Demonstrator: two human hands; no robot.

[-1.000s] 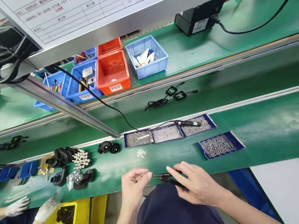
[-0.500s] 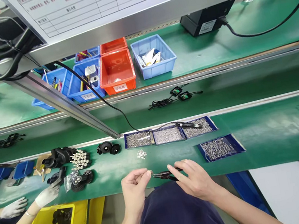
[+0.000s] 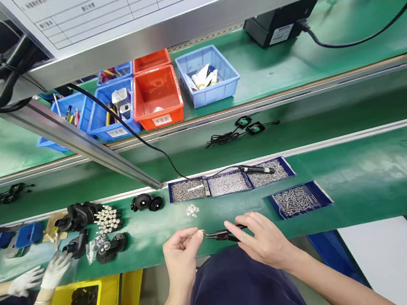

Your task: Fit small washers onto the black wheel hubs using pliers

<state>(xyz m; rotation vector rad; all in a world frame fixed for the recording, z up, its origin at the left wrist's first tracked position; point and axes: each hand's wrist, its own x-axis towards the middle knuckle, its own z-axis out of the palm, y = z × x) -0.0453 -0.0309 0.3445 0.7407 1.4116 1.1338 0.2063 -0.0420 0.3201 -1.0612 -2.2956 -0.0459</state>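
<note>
My right hand (image 3: 263, 242) grips black-handled bent-nose pliers (image 3: 222, 234), their thin tips pointing left. At those tips, my left hand (image 3: 181, 258) has thumb and forefinger pinched together; whatever lies between them is too small to make out. Beyond my left hand, a little pile of small pale rings (image 3: 192, 210) lies on the green bench (image 3: 232, 212). To the right of my right hand sits a blue tray (image 3: 324, 195) of silver pins (image 3: 296, 201).
Three blue trays of tiny metal parts (image 3: 228, 183) line the bench's back, a corded black pen-shaped tool (image 3: 255, 169) resting across them. At left, a co-worker's gloved hands (image 3: 54, 270) are near black parts (image 3: 76, 216). A metal post (image 3: 99, 153) slants down behind.
The co-worker's nearer gloved hand has drawn back from the black part, toward the other glove. My hands and the pliers have barely shifted. The view has moved slightly.
</note>
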